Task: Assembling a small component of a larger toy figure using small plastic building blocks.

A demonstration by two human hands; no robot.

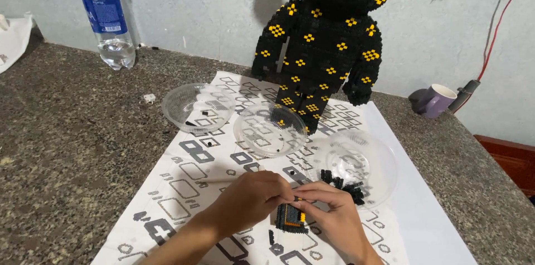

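— Two hands on one piece: my left hand (251, 198) and right hand (331, 215) meet over the small black-and-orange block assembly (291, 217) on the patterned sheet (189, 176), just before the nearest clear bowl (365, 162).

— Fingers?

— Both pinched nearly closed, tips touching the assembly's top edge. I'd judge it best to brace the base and press straight down, gently.

— And the block bear figure (329, 36)?

— Upright behind, untouched.
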